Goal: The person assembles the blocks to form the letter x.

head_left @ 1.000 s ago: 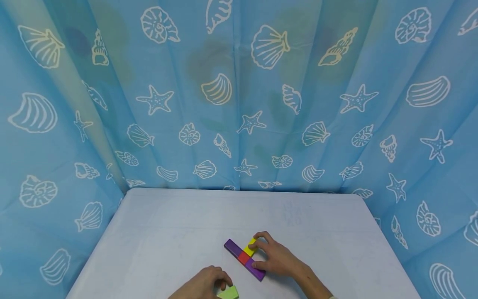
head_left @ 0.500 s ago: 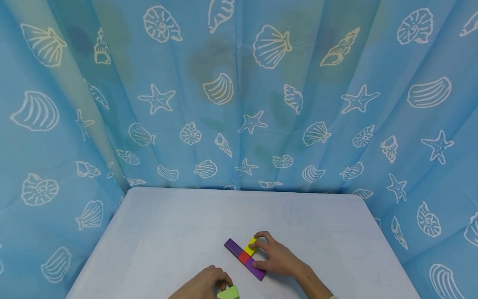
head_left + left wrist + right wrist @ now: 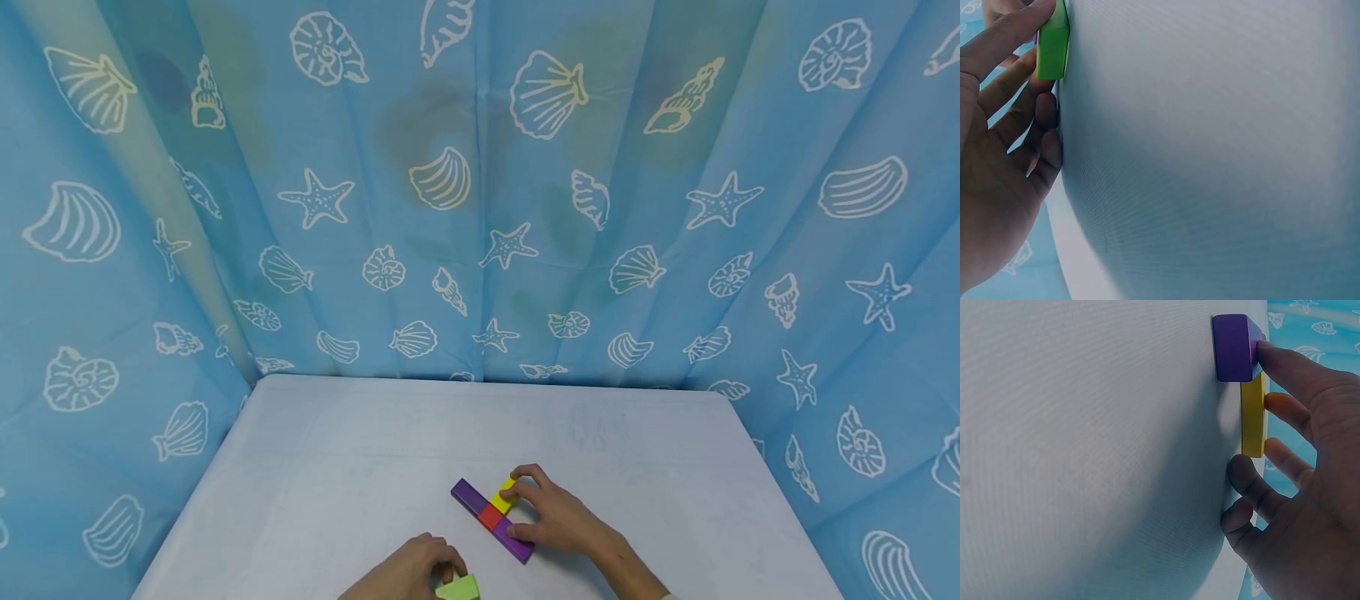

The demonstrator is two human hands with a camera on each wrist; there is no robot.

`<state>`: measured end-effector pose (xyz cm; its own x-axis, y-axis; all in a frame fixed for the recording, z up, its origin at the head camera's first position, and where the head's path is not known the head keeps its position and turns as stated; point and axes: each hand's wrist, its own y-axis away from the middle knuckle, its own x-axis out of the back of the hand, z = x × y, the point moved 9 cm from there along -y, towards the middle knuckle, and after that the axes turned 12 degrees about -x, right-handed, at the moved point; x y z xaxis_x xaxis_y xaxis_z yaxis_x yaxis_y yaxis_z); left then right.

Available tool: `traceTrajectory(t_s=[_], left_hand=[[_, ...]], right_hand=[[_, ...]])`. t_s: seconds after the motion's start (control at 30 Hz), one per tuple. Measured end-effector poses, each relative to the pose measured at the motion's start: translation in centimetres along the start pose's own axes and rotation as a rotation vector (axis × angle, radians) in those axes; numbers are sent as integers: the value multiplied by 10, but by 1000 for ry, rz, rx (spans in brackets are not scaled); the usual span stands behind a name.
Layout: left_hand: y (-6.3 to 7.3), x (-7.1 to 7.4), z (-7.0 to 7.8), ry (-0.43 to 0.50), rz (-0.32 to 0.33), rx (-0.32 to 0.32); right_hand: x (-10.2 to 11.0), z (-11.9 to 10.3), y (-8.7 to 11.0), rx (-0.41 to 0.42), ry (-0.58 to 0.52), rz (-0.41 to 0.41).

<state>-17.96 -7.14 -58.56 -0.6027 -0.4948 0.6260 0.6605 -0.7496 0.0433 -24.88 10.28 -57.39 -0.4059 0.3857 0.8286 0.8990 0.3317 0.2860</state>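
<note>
At the near edge of the head view, my left hand (image 3: 412, 569) pinches a light green block (image 3: 459, 588); in the left wrist view the thumb lies along the green block (image 3: 1053, 50). To its right, a purple block (image 3: 468, 497), a red block (image 3: 491, 517) and a second purple block (image 3: 514, 542) form a straight diagonal row. A yellow block (image 3: 504, 497) juts out from the row's far side by the red one. My right hand (image 3: 558, 517) spans the row, thumb on the nearer purple block (image 3: 1233, 349), fingertips on the yellow block (image 3: 1253, 419).
A white-covered table (image 3: 337, 467) lies under the hands. Behind and at both sides hangs a blue curtain (image 3: 480, 208) printed with white shells and starfish. The table's far edge meets the curtain.
</note>
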Motion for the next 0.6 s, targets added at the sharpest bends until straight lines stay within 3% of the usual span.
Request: traceTrajectory(t_s=[0.1, 0.3, 0.6], left_hand=[[1, 0, -2, 10, 0, 12], [4, -3, -9, 77, -12, 107], [5, -2, -8, 80, -23, 133]], right_hand=[[0, 0, 0, -5, -4, -1], [0, 0, 0, -8, -11, -9], [1, -1, 0, -18, -23, -20]])
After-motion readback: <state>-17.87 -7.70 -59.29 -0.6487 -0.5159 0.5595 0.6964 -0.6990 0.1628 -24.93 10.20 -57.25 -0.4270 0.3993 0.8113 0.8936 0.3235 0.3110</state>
